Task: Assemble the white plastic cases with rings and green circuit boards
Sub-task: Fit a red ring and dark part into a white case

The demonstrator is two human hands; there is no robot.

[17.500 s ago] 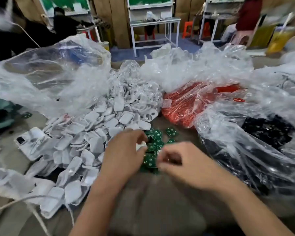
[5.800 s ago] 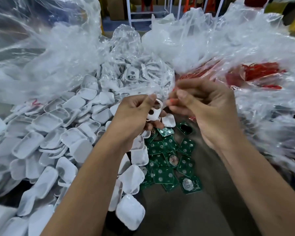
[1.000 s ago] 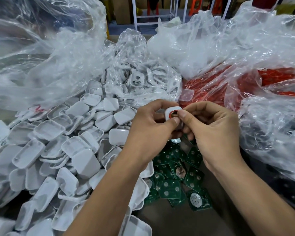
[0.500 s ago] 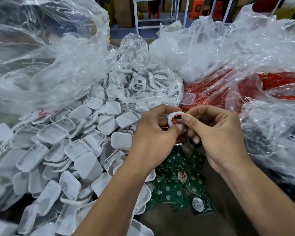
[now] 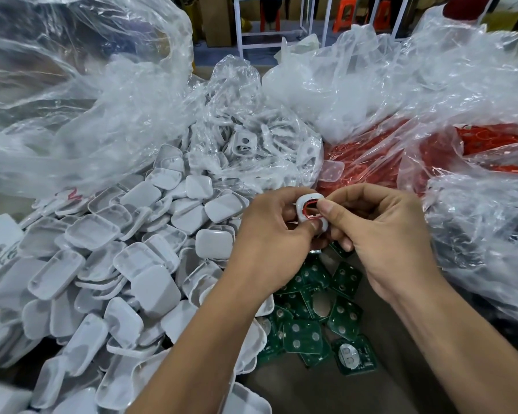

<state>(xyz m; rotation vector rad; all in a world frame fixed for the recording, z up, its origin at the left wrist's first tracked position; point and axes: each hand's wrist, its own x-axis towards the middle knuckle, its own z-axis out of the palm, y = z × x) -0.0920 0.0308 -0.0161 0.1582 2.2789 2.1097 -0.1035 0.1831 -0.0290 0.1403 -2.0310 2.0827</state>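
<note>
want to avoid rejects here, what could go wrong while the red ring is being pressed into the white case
The red ring sits only partly in the white case, pinched between the left hand and right hand, so it may seat unevenly or spring out. If dropped, the small ring could vanish among the green circuit boards or the pile of white cases below.

White case (image 5: pixel 302 204) with red ring (image 5: pixel 311 211) inside, above scattered green circuit boards (image 5: pixel 308 327), beside heaped white cases (image 5: pixel 108 264)
</note>
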